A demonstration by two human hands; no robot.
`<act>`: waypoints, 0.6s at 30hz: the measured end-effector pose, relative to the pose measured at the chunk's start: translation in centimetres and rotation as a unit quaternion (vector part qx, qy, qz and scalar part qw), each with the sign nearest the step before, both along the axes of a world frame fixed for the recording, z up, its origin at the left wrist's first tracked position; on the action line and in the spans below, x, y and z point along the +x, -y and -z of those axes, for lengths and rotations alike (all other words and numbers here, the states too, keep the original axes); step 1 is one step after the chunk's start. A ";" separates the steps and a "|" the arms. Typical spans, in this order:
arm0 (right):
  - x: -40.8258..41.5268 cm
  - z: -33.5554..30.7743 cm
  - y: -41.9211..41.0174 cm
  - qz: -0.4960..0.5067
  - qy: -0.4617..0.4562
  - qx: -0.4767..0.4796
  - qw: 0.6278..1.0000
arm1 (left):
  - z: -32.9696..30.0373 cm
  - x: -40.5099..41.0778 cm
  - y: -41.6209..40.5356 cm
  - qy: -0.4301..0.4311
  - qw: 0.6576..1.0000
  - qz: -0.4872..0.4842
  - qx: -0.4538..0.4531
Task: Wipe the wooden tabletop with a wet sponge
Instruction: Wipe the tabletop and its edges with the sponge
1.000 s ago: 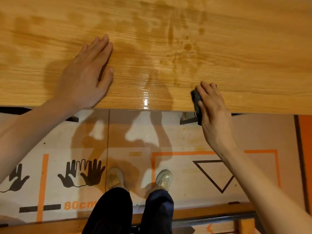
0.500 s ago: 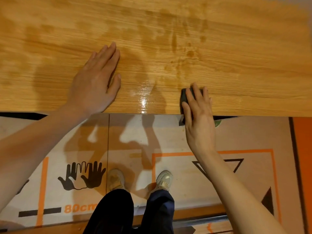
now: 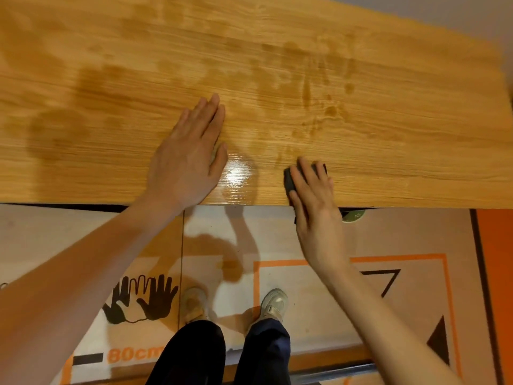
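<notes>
1. Wooden tabletop [image 3: 388, 129]: it fills the upper half of my view, with its near edge running left to right across the middle. Darker wet patches and streaks cover the surface from about 9 o'clock through 12 o'clock to 1 o'clock of my left hand. A bright glossy reflection sits on the wet wood between my two hands, close to the near edge
2. Floor mat [image 3: 305, 287]: it lies below the table edge, at 6 o'clock of the tabletop. It is printed with orange lines, black hand outlines [image 3: 141, 298], a triangle outline and the marking "80cm"
3. My legs [image 3: 222, 354]: dark trousers at the bottom centre, with two light shoes [image 3: 273, 302] planted on the mat
4. My left hand [image 3: 186, 162]: it rests palm-down on the tabletop, fingers straight and close together, pointing toward 1 o'clock. The hand is spread flat and grasps nothing. The wrist crosses the near table edge
5. My right hand [image 3: 313, 201]: it is at 3 o'clock of my left hand, lying over the near table edge. The fingers are laid over the sponge and press it down onto the wood
6. Sponge [image 3: 290, 182]: a dark block under my right fingers, resting on the tabletop at the near edge. Its left side and far corner show beyond my fingers; the rest is covered by my hand
</notes>
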State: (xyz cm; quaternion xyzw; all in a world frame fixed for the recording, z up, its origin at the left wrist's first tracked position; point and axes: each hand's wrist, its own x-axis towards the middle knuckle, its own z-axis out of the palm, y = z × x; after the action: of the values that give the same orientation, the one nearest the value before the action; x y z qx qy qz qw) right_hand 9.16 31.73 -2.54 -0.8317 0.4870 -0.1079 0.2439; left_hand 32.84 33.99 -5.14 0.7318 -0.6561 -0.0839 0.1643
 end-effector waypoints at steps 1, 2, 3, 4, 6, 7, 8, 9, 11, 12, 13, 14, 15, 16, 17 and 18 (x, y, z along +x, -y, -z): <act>0.4 -0.1 1.3 -0.010 -0.009 -0.001 1.000 | 0.1 0.0 0.0 0.000 1.000 0.000 0.000; 1.1 -0.2 3.0 -0.014 -0.013 -0.006 1.000 | 0.1 0.0 0.0 0.000 1.000 0.000 -0.001; 1.9 -0.2 4.6 -0.004 -0.013 -0.010 1.000 | 0.2 -0.1 0.0 0.001 1.000 0.002 -0.002; 2.9 -0.2 6.1 0.020 -0.011 -0.012 1.000 | 0.2 -0.1 0.0 0.001 1.000 0.004 -0.002; 4.6 0.0 7.3 0.073 0.000 -0.024 0.997 | 0.1 0.0 0.1 0.001 1.000 0.004 0.000; 5.0 0.1 6.9 0.094 0.009 -0.029 0.995 | 0.0 0.0 0.1 0.001 1.000 0.005 0.000; 4.9 0.1 5.7 0.105 0.020 -0.031 0.994 | 0.0 0.0 0.0 0.000 1.000 0.005 -0.001; 4.5 0.2 3.8 0.104 0.032 -0.028 0.994 | 0.0 -0.1 0.0 0.000 1.000 0.005 -0.003; 3.2 0.2 -0.7 0.071 0.041 -0.018 0.996 | 0.1 -0.1 -0.1 -0.003 1.000 0.004 -0.009; 2.5 0.2 -2.2 0.051 0.038 -0.011 0.998 | 0.0 -0.1 -0.1 -0.004 1.000 0.003 -0.010; 2.2 0.1 -2.5 0.035 0.035 -0.003 0.999 | 0.0 -0.1 -0.1 -0.004 1.000 0.002 -0.009; 2.4 0.0 -1.7 0.024 0.032 0.003 0.999 | 0.0 -0.1 0.0 -0.002 1.000 0.002 -0.006; 3.3 -0.2 -0.2 0.019 0.026 0.006 0.999 | 0.0 0.0 0.0 0.000 1.000 0.002 -0.004; 4.5 -0.2 1.6 0.017 0.017 0.004 1.000 | 0.1 0.0 0.0 0.002 1.000 0.001 -0.002; 6.0 -0.2 3.6 0.023 0.013 0.002 1.000 | 0.1 0.0 0.0 0.003 1.000 -0.001 -0.002; 7.3 -0.3 5.5 0.036 0.012 -0.001 0.999 | 0.1 0.0 0.0 0.002 1.000 -0.001 -0.002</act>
State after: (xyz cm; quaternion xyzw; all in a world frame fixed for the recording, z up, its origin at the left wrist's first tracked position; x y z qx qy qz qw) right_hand 16.46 26.21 -2.29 -0.8123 0.5135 -0.1274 0.2454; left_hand 32.79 34.00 -5.28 0.7321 -0.6562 -0.0810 0.1643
